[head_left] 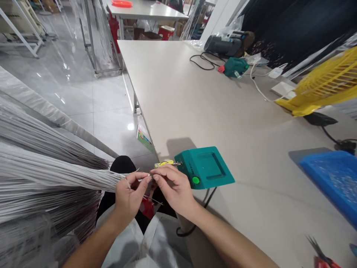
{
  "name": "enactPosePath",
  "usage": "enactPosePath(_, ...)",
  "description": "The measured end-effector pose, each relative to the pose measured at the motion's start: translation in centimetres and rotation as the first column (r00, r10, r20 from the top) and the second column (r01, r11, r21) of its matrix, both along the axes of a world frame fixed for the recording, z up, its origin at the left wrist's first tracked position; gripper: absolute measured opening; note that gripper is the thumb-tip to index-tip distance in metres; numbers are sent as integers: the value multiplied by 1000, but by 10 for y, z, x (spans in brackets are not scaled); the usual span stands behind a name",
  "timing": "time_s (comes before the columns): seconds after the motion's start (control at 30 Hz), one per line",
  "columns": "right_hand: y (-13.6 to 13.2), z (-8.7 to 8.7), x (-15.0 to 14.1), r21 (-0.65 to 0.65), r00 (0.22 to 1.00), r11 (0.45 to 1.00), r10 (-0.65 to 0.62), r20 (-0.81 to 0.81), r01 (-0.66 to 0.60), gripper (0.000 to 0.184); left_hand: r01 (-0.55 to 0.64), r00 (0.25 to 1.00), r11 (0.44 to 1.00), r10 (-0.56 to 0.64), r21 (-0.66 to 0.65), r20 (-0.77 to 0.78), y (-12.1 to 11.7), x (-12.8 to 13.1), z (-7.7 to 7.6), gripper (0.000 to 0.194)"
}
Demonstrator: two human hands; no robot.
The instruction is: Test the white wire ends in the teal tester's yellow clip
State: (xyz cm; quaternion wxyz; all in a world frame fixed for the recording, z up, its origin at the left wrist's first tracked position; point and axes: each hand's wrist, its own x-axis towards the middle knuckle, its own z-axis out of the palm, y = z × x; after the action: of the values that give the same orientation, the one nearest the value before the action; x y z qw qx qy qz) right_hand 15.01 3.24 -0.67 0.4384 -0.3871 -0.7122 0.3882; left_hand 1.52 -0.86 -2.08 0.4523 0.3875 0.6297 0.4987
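Observation:
My left hand point(129, 195) is closed in a pinch on the end of a thin grey wire, at the tips of a thick bundle of grey wires point(69, 169) coming from the left. Right beside it, my right hand point(177, 188) pinches with thumb and forefinger at the same spot. Between the fingertips sits a tiny dark piece, too small to name. Just beyond my right hand stands a teal machine point(209, 167) with a green button and a metal shaft, near the table edge. A yellow piece point(165, 163) lies by the shaft.
On the white table point(195, 100) are a second teal machine point(235, 67), a yellow fan point(329, 78), a blue tray point(334, 178) and red-handled scissors point(320, 253). Black cable hangs below the near machine. A wheeled metal rack point(92, 41) stands on the floor.

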Motion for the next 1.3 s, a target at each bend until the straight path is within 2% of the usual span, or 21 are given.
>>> enactPosePath(0.13,-1,-5,-1,18,1000,1000,6,7,-6,8,8,981,998,4,59,-195,0,2,-5,9)
enactPosePath(0.23,-2,-6,-1,32,998,999,-7,60,5,6,68,959,992,-35,108,-281,-2,2,-8,8)
enactPosePath(0.3,-1,-6,0,39,998,999,0,70,-2,9,77,976,994,-60,74,-210,-3,2,-8,10)
enactPosePath(0.37,1,-5,0,41,998,999,11,66,-14,10,77,996,997,-76,1,-54,-4,3,-6,13)
enactPosePath(0.43,2,-4,1,31,998,999,11,66,-13,11,88,992,996,-84,-35,96,-5,4,-3,15)
enactPosePath(0.5,2,-4,1,14,997,1000,11,82,-12,12,83,982,996,-76,-37,174,-5,5,0,15)
enactPosePath(0.7,1,0,3,-2,989,999,35,145,-35,14,68,979,997,-62,-27,197,-4,1,5,16)
enactPosePath(0.87,5,10,9,47,995,998,-53,82,50,13,77,986,997,-74,-16,150,-3,-3,3,16)
enactPosePath(0.93,6,14,11,79,995,997,11,103,-19,18,113,987,993,-111,-12,120,-4,-6,1,16)
enactPosePath(1.0,8,17,12,101,975,983,131,182,-151,19,179,982,984,-180,12,65,-5,-9,-2,16)
enactPosePath(1.13,12,19,16,114,906,939,273,325,-324,14,342,934,938,-332,58,-130,-4,-18,0,14)
enactPosePath(1.2,14,19,17,89,899,933,307,311,-350,14,395,910,917,-382,55,-159,-4,-21,4,15)
enactPosePath(1.3,14,18,14,3,925,939,339,173,-345,10,395,918,917,-394,45,-37,-2,-22,10,19)
